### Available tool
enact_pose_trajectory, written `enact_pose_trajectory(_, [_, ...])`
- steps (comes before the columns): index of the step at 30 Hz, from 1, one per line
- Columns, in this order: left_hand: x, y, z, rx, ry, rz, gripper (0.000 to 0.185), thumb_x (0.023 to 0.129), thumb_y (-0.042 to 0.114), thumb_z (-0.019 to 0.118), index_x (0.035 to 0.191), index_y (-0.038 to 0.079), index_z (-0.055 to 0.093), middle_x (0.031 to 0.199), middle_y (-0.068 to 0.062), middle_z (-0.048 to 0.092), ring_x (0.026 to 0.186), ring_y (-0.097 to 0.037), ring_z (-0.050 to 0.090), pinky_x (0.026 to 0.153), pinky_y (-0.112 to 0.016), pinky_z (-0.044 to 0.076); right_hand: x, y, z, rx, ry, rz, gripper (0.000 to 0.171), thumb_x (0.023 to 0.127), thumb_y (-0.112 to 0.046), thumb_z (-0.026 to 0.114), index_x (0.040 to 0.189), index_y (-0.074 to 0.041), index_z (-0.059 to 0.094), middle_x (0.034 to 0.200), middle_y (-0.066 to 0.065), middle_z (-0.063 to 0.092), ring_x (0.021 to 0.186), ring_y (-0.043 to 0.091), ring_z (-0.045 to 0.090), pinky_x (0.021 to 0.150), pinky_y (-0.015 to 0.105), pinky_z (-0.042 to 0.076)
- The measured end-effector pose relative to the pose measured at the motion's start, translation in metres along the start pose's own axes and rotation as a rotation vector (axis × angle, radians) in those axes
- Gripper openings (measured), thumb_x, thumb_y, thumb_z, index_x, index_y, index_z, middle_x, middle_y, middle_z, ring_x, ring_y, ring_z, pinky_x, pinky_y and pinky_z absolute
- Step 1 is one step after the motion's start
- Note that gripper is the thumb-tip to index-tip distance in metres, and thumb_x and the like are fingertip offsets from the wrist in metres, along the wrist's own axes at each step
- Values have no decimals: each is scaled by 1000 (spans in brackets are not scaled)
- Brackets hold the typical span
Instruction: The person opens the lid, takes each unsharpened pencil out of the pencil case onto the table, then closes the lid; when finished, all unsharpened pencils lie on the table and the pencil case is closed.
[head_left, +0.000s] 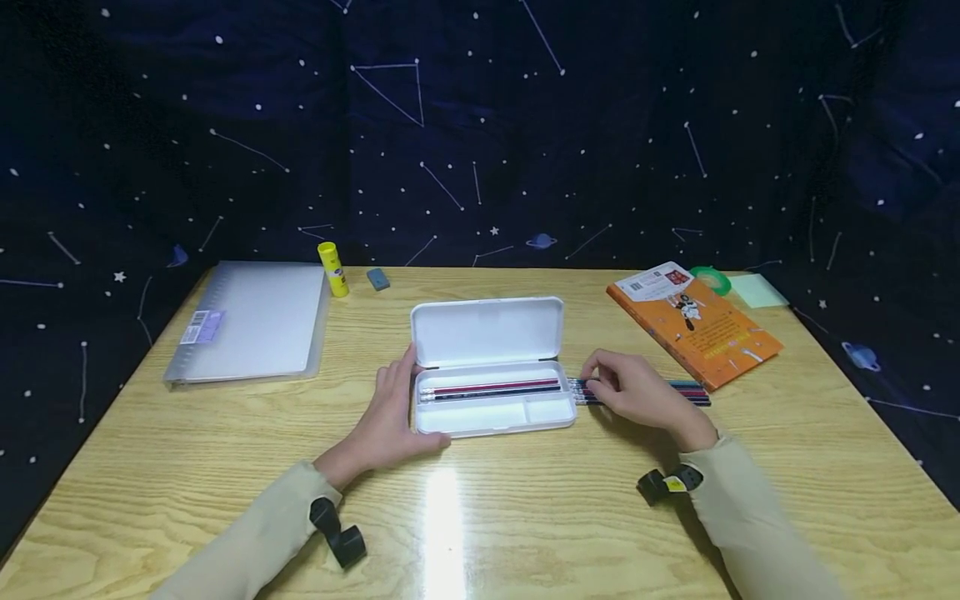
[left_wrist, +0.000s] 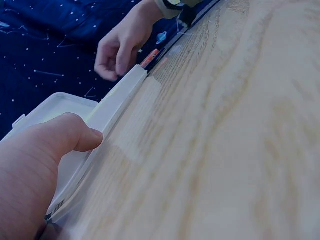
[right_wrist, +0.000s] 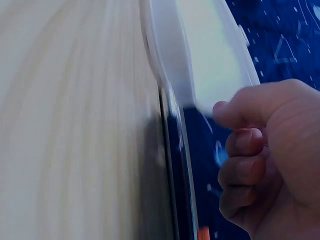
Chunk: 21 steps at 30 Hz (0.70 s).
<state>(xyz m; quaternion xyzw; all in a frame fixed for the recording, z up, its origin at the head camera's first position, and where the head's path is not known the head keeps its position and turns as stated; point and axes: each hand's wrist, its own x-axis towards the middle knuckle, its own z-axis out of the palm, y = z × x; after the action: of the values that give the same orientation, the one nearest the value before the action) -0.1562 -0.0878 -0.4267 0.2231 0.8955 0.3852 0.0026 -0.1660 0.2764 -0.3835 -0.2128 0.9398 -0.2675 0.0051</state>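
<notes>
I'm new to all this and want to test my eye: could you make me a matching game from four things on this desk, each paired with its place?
Things:
1. glue stick
2. orange book
3. pencil case
4. clear folder

Places:
A. far right of the table
B. middle of the table, lid open, between the hands
C. far left of the table, lying flat
D. standing upright beside the folder's far right corner

Pairs: 1-D, 2-A, 3-B, 4-C
</notes>
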Motion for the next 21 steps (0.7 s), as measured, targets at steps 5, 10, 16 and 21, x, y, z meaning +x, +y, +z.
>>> enact_pose_trajectory(5, [0, -1, 0, -1, 5, 3, 130, 61, 40, 84, 155, 5, 1, 138, -13, 39, 120, -24, 29, 101, -46, 36, 25, -20, 13, -11, -33, -50, 12, 88, -4, 60, 95, -10, 68, 62, -6, 44, 57, 8, 39, 54, 22, 33])
enact_pose_trajectory(10, [0, -2, 0, 4, 13, 13, 131, 61, 39, 85, 155, 6, 1, 138, -13, 39, 121, -25, 29, 101, -45, 36, 41, -35, 23, -61, -75, -78, 10, 90, -11, 64, 97, -11, 72, 61, -6, 46, 57, 8, 40, 56, 23, 34])
enact_pose_trajectory(16, [1, -1, 0, 3, 13, 23, 130, 61, 39, 85, 154, 5, 1, 136, -13, 39, 120, -25, 29, 99, -45, 36, 49, -42, 29, -142, -90, -75, 12, 87, -16, 69, 97, -10, 73, 64, -7, 56, 58, 8, 44, 57, 24, 37])
enact_pose_trajectory(21, [0, -2, 0, 0, 14, 21, 130, 60, 38, 85, 154, 4, 2, 135, -12, 40, 119, -25, 30, 99, -44, 36, 56, -46, 37, -170, -95, -122, 10, 87, -16, 70, 95, -10, 73, 61, -7, 56, 55, 6, 42, 54, 23, 35])
